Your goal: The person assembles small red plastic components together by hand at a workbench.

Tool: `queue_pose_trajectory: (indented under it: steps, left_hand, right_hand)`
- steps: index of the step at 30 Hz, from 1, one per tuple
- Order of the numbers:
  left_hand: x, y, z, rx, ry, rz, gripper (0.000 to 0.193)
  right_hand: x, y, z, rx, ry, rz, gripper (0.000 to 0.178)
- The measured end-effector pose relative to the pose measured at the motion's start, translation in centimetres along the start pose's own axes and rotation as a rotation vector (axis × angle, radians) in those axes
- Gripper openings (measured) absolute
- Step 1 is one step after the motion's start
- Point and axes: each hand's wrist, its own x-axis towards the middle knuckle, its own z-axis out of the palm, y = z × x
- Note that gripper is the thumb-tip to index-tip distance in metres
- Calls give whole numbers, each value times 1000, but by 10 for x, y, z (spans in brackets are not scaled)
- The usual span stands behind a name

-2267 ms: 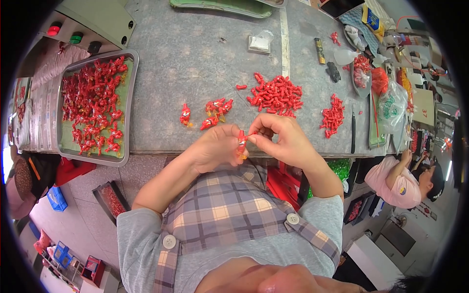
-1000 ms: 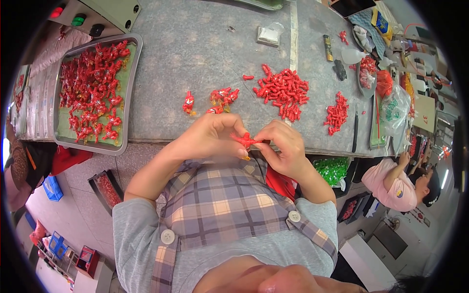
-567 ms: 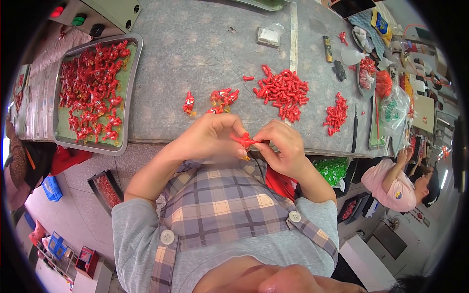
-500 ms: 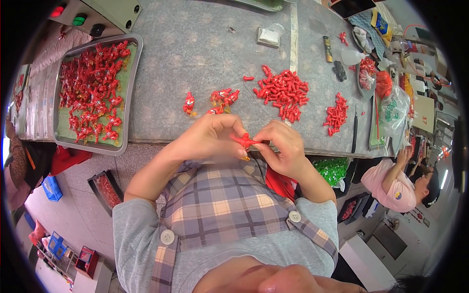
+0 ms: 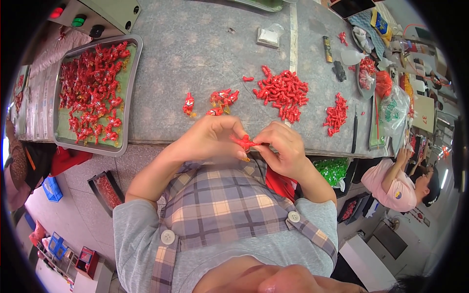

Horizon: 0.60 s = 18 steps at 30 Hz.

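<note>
Close to the table's near edge, my left hand is closed on a small red plastic figure, pinched between thumb and fingers. A bit of yellow shows under the left thumb. My right hand pinches the right-hand end of the same figure, so both hands hold it. Fingers cover much of its shape. Just beyond my left hand lie several red figures with yellow ends, and a single one sits to their left. A large heap of small red parts lies beyond my right hand.
At left is a metal tray of red figures, beside a control box. A smaller red pile and a dark slim tool lie at right. Farther off is a white block. A co-worker sits at right.
</note>
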Motion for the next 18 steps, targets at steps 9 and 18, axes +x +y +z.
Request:
queue_pose_trajectory:
  steps: [9, 18]
  left_hand:
    - [1, -1, 1, 282, 41, 162, 22]
    - [3, -1, -2, 644, 115, 497, 20]
  right_hand:
    - [0, 1, -4, -97, 4, -109, 20]
    - [0, 4, -3, -215, 59, -251, 24]
